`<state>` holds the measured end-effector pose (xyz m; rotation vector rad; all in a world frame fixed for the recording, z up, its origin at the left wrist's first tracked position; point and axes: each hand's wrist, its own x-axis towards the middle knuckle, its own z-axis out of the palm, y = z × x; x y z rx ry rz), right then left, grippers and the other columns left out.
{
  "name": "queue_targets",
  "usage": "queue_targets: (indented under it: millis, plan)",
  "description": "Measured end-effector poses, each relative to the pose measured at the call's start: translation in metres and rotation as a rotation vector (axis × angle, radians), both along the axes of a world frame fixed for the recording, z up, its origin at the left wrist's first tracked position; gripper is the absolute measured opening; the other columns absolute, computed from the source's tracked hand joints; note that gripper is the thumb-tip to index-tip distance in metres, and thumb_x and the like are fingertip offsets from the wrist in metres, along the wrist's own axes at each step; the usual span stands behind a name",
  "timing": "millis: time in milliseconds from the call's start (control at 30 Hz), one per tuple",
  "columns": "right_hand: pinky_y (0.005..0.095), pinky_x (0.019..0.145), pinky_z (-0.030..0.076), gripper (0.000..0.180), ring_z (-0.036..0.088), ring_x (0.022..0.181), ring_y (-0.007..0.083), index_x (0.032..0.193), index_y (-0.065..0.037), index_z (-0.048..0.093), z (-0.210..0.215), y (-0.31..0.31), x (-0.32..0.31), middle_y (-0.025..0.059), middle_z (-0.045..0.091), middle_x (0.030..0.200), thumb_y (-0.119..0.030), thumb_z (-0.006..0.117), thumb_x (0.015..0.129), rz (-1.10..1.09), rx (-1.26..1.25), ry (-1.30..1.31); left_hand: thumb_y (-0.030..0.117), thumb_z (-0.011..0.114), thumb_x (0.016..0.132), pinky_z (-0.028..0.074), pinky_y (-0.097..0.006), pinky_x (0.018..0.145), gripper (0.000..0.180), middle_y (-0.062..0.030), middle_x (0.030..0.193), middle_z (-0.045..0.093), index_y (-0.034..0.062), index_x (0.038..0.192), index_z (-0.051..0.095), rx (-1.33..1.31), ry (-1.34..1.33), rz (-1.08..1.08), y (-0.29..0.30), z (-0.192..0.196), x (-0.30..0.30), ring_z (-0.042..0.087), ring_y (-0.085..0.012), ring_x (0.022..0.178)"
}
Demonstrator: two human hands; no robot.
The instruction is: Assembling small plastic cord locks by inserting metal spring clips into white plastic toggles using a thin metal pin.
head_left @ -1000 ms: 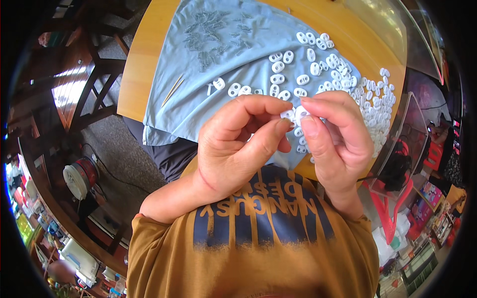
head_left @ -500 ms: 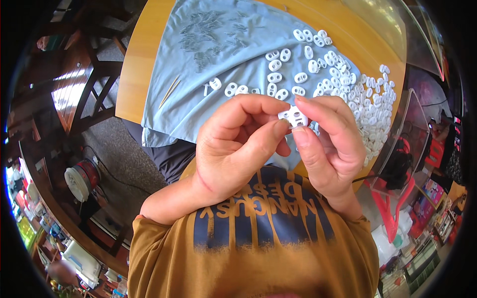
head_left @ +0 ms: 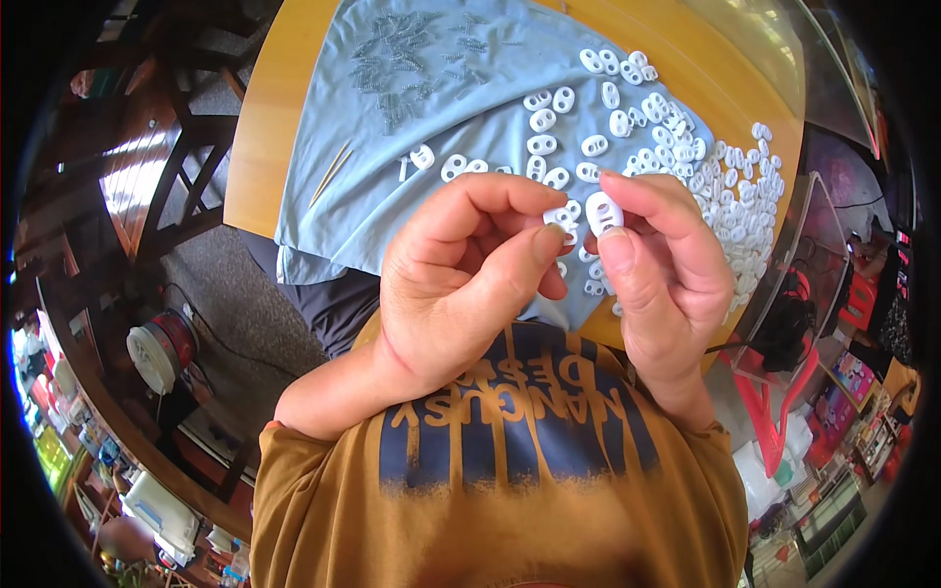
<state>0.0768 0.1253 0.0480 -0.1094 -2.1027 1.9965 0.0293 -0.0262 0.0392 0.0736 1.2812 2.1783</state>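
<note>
Above the table's [head_left: 274, 147] near edge, the right hand [head_left: 657, 284] pinches one white two-holed clip [head_left: 603, 211]; the left hand [head_left: 461, 284] pinches another [head_left: 564, 214], over a blue cloth [head_left: 441, 88] strewn with clips [head_left: 725, 186].

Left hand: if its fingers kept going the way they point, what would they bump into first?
The left hand points its fingertips rightward, toward the right hand. It would most likely meet the white plastic piece pinched there first, though depth between the two hands is hard to judge.
</note>
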Motion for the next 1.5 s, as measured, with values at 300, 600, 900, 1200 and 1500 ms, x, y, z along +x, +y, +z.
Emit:
queue_targets:
  millis: [300, 600, 900, 1200, 1500]
  plan:
    - [0.0312, 0.056, 0.046, 0.031, 0.056, 0.065, 0.0241, 0.098, -0.004, 0.062, -0.037, 0.017, -0.037, 0.0087, 0.056, 0.081, 0.006, 0.064, 0.068, -0.029, 0.932, 0.225, -0.003, 0.055, 0.085, 0.047, -0.018, 0.06, 0.017, -0.0038, 0.083, 0.061, -0.0012, 0.102, 0.055, -0.219, 0.031, -0.027, -0.013, -0.003, -0.004, 0.057, -0.0066, 0.067]
    - [0.0189, 0.066, 0.043, 0.022, 0.052, 0.072, 0.0067, 0.102, 0.002, 0.061, -0.023, -0.001, -0.025, 0.0015, 0.057, 0.081, 0.004, 0.06, 0.08, -0.063, 0.093, -0.2, -0.004, 0.065, 0.074, 0.042, -0.02, 0.049, 0.018, -0.0035, 0.071, 0.058, 0.0022, 0.091, 0.06, -0.737, 0.546, 0.219, -0.062, -0.04, -0.002, 0.054, -0.0068, 0.055]
    - [0.0191, 0.07, 0.044, 0.026, 0.053, 0.075, 0.0061, 0.109, 0.003, 0.058, -0.017, -0.01, -0.022, 0.0034, 0.06, 0.089, -0.003, 0.059, 0.084, -0.001, -0.242, -0.338, -0.002, 0.066, 0.07, 0.047, -0.029, 0.057, 0.022, -0.0085, 0.072, 0.059, 0.0031, 0.092, 0.063, -1.07, 1.137, 0.066, -0.062, -0.046, -0.008, 0.059, -0.0227, 0.061]
    - [0.0232, 0.068, 0.046, 0.026, 0.055, 0.074, 0.0099, 0.107, 0.005, 0.058, -0.015, -0.007, -0.019, 0.0064, 0.062, 0.09, -0.005, 0.059, 0.084, 0.01, -0.453, -0.396, 0.0, 0.066, 0.07, 0.046, -0.03, 0.056, 0.018, -0.0073, 0.074, 0.059, 0.0048, 0.088, 0.065, -1.215, 1.184, 0.359, -0.091, -0.044, -0.042, 0.059, -0.0223, 0.063]
    - [0.0249, 0.069, 0.046, 0.027, 0.055, 0.072, 0.0118, 0.107, 0.004, 0.058, -0.011, -0.009, -0.018, 0.007, 0.062, 0.085, -0.008, 0.058, 0.084, 0.058, -0.69, -0.433, 0.012, 0.062, 0.077, 0.046, -0.035, 0.066, 0.005, -0.007, 0.076, 0.057, 0.0086, 0.081, 0.061, -1.462, 1.074, 0.12, -0.086, -0.039, -0.056, 0.058, -0.0271, 0.071]
